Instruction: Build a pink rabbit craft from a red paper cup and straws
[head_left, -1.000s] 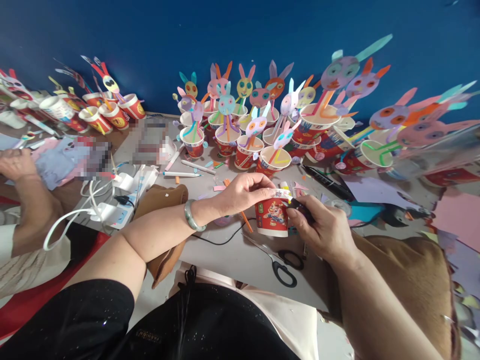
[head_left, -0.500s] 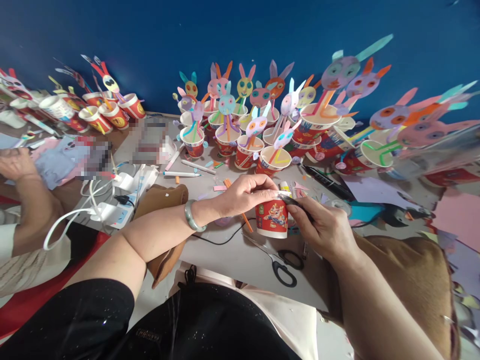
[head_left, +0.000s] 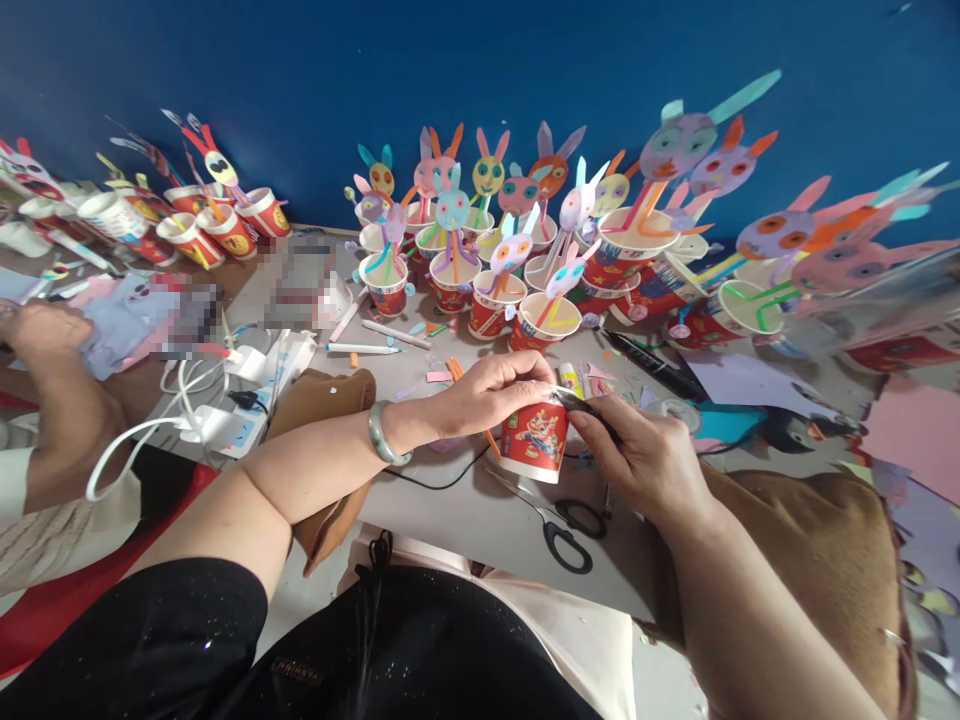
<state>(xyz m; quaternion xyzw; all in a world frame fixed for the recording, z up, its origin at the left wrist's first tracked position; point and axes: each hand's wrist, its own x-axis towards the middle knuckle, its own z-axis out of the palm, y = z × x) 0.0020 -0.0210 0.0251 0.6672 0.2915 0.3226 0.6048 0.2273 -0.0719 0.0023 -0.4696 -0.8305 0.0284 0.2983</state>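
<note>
Cup (head_left: 534,442), red printed paper with a white base band, is tilted over the desk (head_left: 442,512). Left grip (head_left: 491,392) pinches its rim, apparently to steady it; right grip (head_left: 651,450) clasps a slim black tool (head_left: 580,403), tip at the rim. Scissors (head_left: 564,530), steel blades and looped black handles, lie nearside of the cup, likely parked within reach.

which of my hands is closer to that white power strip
Left. Your left hand, gripping the red cup near its rim, is right of the power strip; your right hand, holding a dark tool at the rim, is farther right.
</note>
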